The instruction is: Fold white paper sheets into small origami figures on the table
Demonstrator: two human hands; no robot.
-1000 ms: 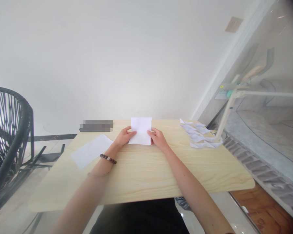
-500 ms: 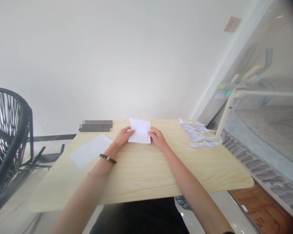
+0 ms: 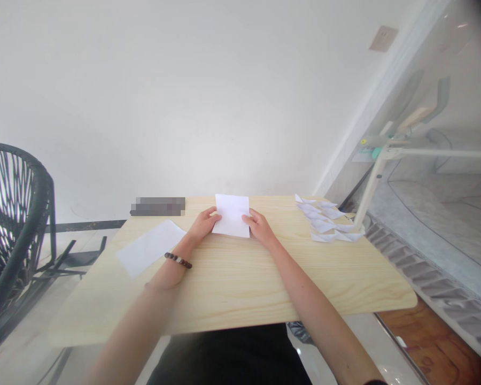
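A white sheet of paper [image 3: 232,216], nearly square, is held up between my two hands above the table. My left hand [image 3: 203,223] pinches its left edge, thumb on the near face and fingers behind. The right edge is gripped by my right hand [image 3: 260,224] in the same way. To the left, beside my braceleted wrist, another white sheet [image 3: 150,248] lies flat. Several folded white paper pieces [image 3: 324,220] with pointed tips stand grouped at the right of the table.
The pale wooden table [image 3: 240,289] stands close to a white wall [image 3: 224,96]. A blurred-out dark item [image 3: 158,207] lies at its back left. On the left is a black woven chair [image 3: 32,203]; a white metal frame [image 3: 371,187] rises at the right.
The held paper has shifted very slightly to the right and turned a little straighter. Both hands keep their hold, and the other papers stay put.
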